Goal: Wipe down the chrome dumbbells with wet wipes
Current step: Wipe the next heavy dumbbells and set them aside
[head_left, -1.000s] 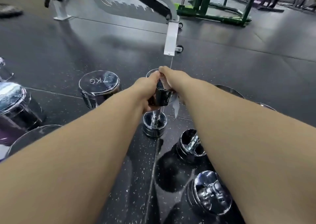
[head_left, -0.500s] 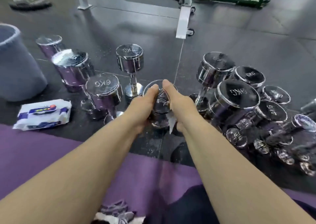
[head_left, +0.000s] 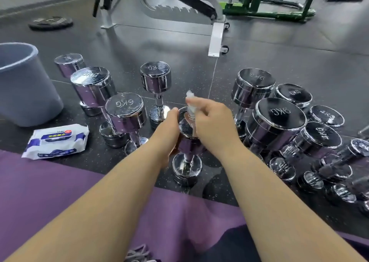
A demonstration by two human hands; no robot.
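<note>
A small chrome dumbbell stands upright on the dark floor in front of me. My left hand grips its upper head from the left side. My right hand pinches a crumpled white wet wipe against the top of that head; the wipe sticks up past my fingers. Several other chrome dumbbells stand around it: a 6KG one to the left, a slim one behind, and a large 9KG one to the right.
A pack of wet wipes lies on the floor at the left, near a grey bin. A purple mat lies under my arms. A bench frame and a weight plate sit farther back.
The view has tilted down and back from the floor ahead to the dumbbell cluster. My right hand has risen onto the top of the dumbbell head, with the wipe now sticking up above my fingers.
</note>
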